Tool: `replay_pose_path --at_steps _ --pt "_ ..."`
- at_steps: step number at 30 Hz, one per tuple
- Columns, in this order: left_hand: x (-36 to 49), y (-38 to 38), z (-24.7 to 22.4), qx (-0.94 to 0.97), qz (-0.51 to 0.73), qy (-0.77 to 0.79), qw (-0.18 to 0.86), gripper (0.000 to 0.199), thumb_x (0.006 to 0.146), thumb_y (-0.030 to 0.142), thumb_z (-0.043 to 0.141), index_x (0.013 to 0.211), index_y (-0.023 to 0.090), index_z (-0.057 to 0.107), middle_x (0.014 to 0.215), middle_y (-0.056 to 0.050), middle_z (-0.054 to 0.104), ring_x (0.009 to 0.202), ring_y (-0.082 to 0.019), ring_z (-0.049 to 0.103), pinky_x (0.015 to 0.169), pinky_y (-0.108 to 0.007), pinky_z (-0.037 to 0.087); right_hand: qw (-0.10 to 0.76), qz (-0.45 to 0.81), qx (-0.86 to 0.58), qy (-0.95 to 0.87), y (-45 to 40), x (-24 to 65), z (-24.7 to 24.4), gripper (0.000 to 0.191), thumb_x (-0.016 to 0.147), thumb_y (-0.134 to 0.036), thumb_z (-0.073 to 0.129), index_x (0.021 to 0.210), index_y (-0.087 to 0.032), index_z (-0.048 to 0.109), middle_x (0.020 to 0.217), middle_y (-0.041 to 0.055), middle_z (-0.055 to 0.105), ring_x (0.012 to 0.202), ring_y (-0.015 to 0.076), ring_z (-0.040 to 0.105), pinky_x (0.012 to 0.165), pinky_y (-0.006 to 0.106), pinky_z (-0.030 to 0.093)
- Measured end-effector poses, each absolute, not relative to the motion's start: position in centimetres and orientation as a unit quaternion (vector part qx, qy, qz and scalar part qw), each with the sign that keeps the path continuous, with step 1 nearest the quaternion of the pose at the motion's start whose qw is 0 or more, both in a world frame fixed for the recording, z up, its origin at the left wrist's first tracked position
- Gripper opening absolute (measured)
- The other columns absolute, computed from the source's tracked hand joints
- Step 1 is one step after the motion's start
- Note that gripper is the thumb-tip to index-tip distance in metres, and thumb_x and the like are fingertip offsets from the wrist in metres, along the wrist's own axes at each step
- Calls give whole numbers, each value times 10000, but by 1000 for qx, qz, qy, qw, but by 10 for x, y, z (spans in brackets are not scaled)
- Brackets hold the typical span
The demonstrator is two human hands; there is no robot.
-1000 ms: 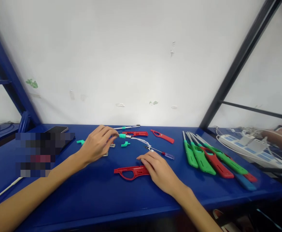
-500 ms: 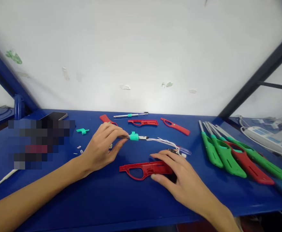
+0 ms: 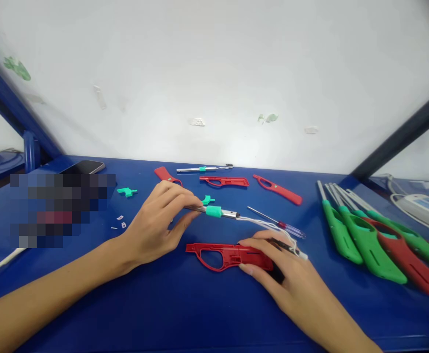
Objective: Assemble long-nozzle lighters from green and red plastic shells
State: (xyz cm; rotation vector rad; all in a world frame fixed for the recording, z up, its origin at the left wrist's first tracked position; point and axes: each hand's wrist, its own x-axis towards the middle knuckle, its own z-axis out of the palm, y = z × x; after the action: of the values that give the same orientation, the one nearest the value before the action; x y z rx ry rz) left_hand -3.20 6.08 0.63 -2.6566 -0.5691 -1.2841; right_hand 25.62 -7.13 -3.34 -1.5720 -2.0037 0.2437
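My left hand pinches a thin metal lighter tube and holds it above the table. A green collar sits around the tube, and white wires trail from its right end. My right hand has thumb and fingers on opposite edges of a red lighter half-shell, which shows its hollow inner side. A small black part with a white tip, at the end of the wires, lies at my right hand's fingers. A green trigger piece shows just behind the tube.
Behind lie another tube assembly and red shell halves. A screwdriver lies past my right hand. Green and red lighters line the right side. A green trigger, small white bits and a phone are at left.
The view has shifted slightly. The tube has come a little right and nearer the shell, and the black part on its wires now rests against my right hand. The screwdriver shows more fully.
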Motion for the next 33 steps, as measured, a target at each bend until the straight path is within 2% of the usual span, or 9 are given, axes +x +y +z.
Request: replay_pose_path --at_steps 5,11,17,23,28,33 --pt "-31 61 5 -885 -418 -198 55 159 1094 83 660 1167 224 664 1039 -8 792 981 -195 685 941 -362 550 282 91 -602 -742 -71 257 -34 270 1113 -461 682 1355 -389 778 1352 65 788 1306 309 743 1113 486 633" --pt "-30 62 5 -889 -414 -193 39 131 1108 93 652 1172 206 670 1051 -20 790 964 -187 663 943 -351 550 267 95 -610 -740 -74 257 -30 284 1117 -486 665 1361 -389 774 1371 48 794 1329 305 741 1139 505 631" --pt "-31 56 4 -892 -410 -187 28 151 1097 63 646 1177 187 678 1065 -33 786 1008 -194 666 957 -335 555 273 66 -602 -748 -71 257 -29 250 1108 -490 678 1305 -396 801 1335 29 813 1262 285 790 1098 479 673" --pt "-30 59 0 -889 -411 -202 9 129 1114 80 633 1178 177 689 1069 -39 772 1003 -196 655 956 -344 548 276 30 -589 -759 -71 261 -34 257 1105 -484 690 1328 -398 785 1305 1 850 1234 237 818 1068 372 687" --pt "-30 58 1 -882 -427 -199 0 175 1100 41 638 1205 172 688 1075 -28 768 1010 -179 650 961 -333 539 281 -22 -558 -780 -69 267 -34 271 1132 -514 645 1326 -380 776 1282 8 853 1143 200 856 984 287 704" --pt "-29 46 -3 -871 -445 -202 -44 210 1092 14 622 1203 187 664 1074 -22 750 1029 -161 667 990 -321 542 269 -34 -534 -801 -68 274 -36 297 1122 -451 687 1400 -358 733 1301 27 843 1168 202 848 1003 286 695"
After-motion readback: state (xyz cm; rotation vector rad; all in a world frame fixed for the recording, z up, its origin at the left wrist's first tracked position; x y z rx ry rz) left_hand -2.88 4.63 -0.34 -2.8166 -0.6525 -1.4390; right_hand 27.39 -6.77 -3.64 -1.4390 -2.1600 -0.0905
